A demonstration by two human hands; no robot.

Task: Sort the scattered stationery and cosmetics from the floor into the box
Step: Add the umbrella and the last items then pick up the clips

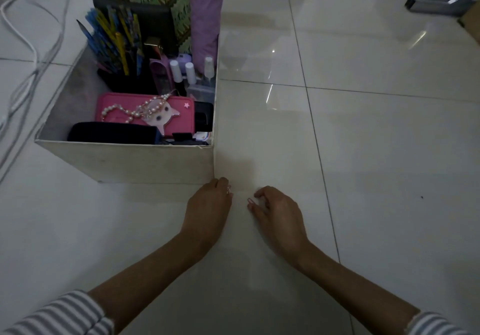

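Two pink paper clips are counted. First clip [228,190] is clamped in the left hand [207,206] grip, just beside the box [130,163] corner. Second clip [251,201] lies on the floor [363,179] at the right hand [278,210] fingertips; whether that grip has closed cannot be told. It is best dragged, then pinched edgewise. One box and three white-capped bottles [189,71] are counted.

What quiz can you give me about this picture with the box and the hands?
1. True or false: the pink case lies on the floor outside the box.
2. What lies on the pink case? A: pearl string. B: scissors. C: a book.
3. Fill in: the right hand pinches a small ____.
Key: 1 false. 2 A. 3 paper clip.
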